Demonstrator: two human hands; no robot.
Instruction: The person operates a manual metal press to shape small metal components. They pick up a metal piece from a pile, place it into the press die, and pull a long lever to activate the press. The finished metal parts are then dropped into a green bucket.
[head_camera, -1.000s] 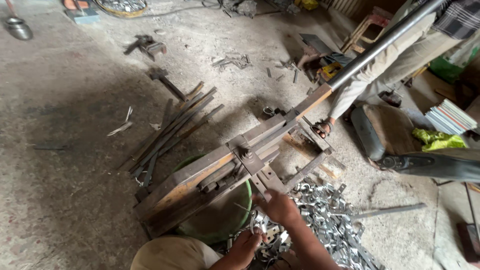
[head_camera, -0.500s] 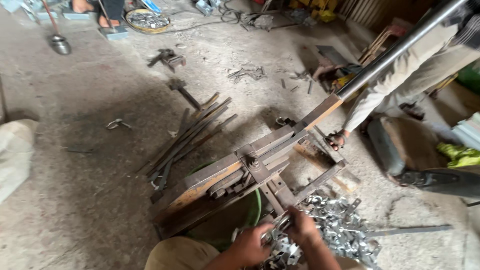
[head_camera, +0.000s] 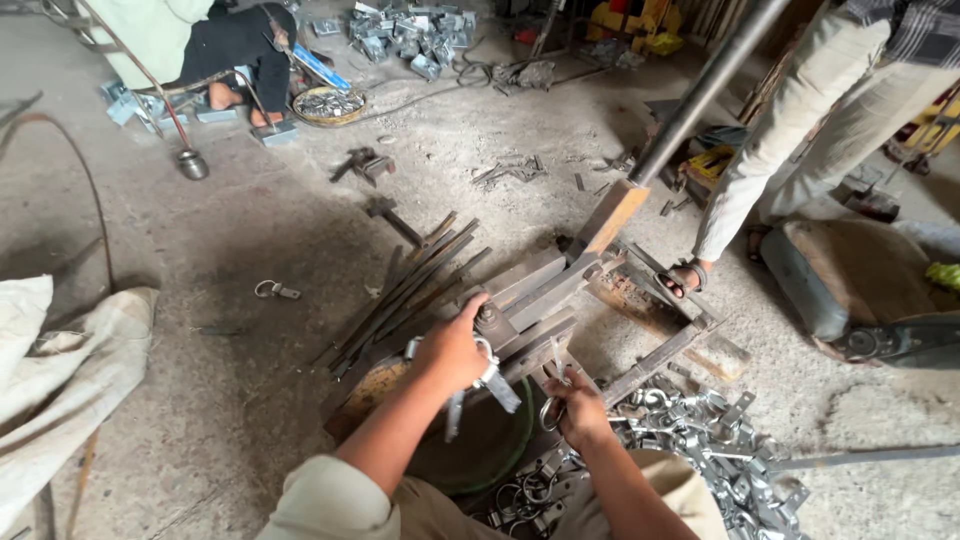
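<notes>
Left hand (head_camera: 452, 350) is closing over the bolt head on top of the lever press (head_camera: 545, 290), fingers wrapped around a bright metal clamp (head_camera: 492, 378) that is hanging from its grip just beside the press jaws. Right hand (head_camera: 575, 408) is pinching a second clamp ring (head_camera: 551, 412) by its loop, holding it up against the near edge of the same press. By the look of it, the work is only partly done: a big heap of clamps (head_camera: 700, 440) is lying to the right, touching the press frame. Another person's sandalled foot (head_camera: 686, 277) is resting beside the long lever bar (head_camera: 700, 95).
</notes>
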